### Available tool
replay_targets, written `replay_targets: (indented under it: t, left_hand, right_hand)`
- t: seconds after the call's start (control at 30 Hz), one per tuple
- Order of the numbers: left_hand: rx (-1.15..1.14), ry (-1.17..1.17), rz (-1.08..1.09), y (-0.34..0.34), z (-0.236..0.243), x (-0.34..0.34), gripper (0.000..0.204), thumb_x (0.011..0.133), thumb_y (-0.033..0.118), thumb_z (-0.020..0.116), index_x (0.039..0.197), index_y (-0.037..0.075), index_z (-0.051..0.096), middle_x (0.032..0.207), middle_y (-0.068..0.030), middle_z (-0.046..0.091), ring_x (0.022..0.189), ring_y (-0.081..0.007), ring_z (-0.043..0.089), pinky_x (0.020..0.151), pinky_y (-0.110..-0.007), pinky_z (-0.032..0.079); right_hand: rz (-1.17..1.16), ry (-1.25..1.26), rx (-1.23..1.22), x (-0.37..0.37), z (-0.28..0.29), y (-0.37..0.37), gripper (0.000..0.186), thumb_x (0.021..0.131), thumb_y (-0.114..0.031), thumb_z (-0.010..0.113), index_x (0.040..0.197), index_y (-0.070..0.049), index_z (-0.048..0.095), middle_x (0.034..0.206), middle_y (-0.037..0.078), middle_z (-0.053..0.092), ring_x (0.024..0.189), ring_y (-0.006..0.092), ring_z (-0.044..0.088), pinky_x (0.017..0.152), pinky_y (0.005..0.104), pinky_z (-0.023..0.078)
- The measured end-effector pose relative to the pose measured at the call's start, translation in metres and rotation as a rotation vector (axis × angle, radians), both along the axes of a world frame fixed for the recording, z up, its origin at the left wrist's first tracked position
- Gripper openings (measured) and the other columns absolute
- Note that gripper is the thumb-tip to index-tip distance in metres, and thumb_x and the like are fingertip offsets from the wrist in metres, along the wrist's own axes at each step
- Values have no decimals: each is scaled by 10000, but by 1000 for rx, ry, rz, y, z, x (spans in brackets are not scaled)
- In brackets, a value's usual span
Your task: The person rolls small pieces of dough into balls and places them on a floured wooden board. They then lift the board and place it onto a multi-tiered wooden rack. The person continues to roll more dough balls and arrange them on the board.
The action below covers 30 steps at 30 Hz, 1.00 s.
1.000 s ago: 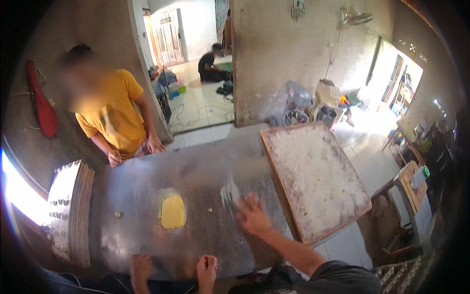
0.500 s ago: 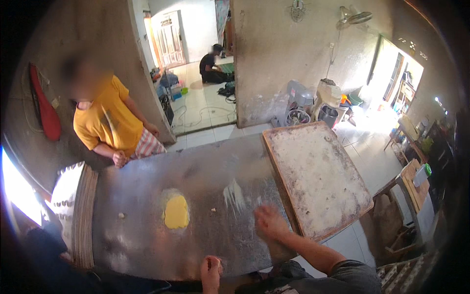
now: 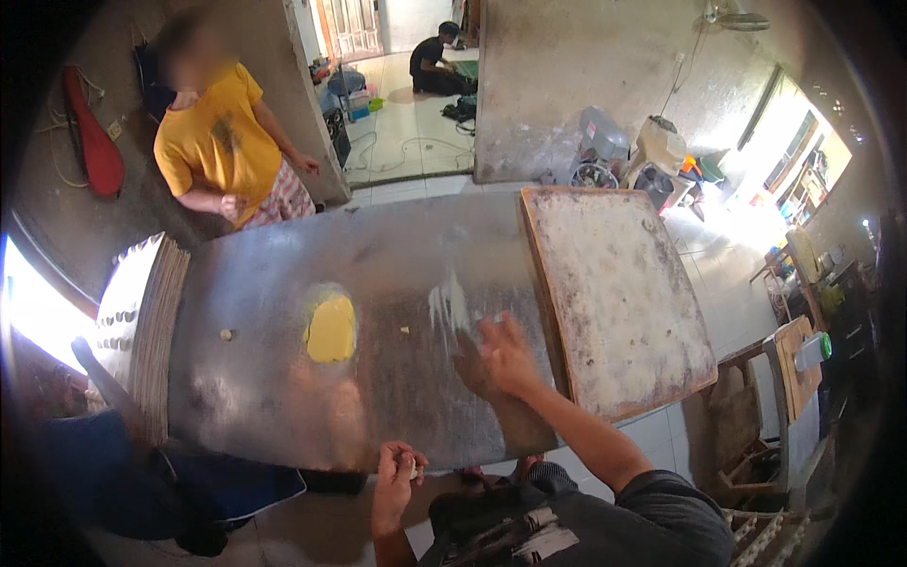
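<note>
My right hand (image 3: 508,355) is over the right part of a dark metal-topped table (image 3: 255,406), fingers spread, slightly blurred and holding nothing I can see. Just beyond it lies a white powdery smear (image 3: 448,304). My left hand (image 3: 395,470) is at the table's near edge, its fingers curled round a small pale lump, mostly hidden. On the tabletop rests a flat yellow slab (image 3: 332,328) with a pale dusting round it. Two small pale lumps lie apart, one (image 3: 226,335) left of the slab and another (image 3: 405,330) to its right.
A wooden-edged, flour-dusted board (image 3: 619,302) covers the table's right end. Stacked trays (image 3: 151,331) stand at the left end, beside a person in dark blue (image 3: 198,472). Across the table stands a person in yellow (image 3: 222,142). Machines (image 3: 605,142) stand by the far wall.
The whole view has tipped, so the table appears higher. My right hand's fingers have spread. The pale lump in my left hand now shows. The person in yellow has lifted a hand off the table.
</note>
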State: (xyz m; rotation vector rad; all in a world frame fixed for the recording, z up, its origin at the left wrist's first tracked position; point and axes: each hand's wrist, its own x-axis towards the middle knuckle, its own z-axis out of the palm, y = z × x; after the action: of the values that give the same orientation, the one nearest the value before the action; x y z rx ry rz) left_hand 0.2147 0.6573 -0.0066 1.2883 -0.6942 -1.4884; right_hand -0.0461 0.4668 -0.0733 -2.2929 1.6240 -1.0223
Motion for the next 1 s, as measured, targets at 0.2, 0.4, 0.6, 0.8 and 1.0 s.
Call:
replay_targets:
  t: [0.2,0.4,0.6,0.8,1.0]
  left_hand:
    - [-75,43,-94,4,-34,-6,100,1107,137,441,1049,83,501,777,-7,473,658,-105,451,602,-274,430]
    - [3,103,-272,-26,12,-69,116,1101,114,448,1064,78,552,725,14,434,626,-74,408,567,-258,369]
    - [-18,-211,-487,-18,-8,-111,167,1094,122,475,1088,64,631,710,36,458,632,-40,418,570,-240,366]
    - [-20,47,-326,-18,-22,-159,179,1098,158,479,1134,50,617,832,12,540,690,-77,530,579,-234,407]
    - [6,509,-251,-10,2,-184,312,1091,234,499,1334,43,541,1197,-85,604,1028,-193,633,841,-324,516]
  right_hand:
    - [-195,12,442,-26,37,22,485,987,-445,595,1304,-78,601,1015,251,724,903,456,706,795,568,552]
    - [54,-119,-17,-26,39,-17,316,911,-239,689,1184,-96,619,897,146,723,737,349,711,621,458,555]
    - [294,-339,-622,-112,297,49,444,817,-64,731,1255,-68,658,865,60,704,637,223,643,612,328,515]
    - [-190,169,177,-171,71,182,663,847,-175,776,1442,-21,527,852,141,674,685,222,608,680,353,487]
    - [-16,-391,171,-142,111,211,591,921,-190,723,1443,-55,482,982,173,683,774,340,653,787,433,531]
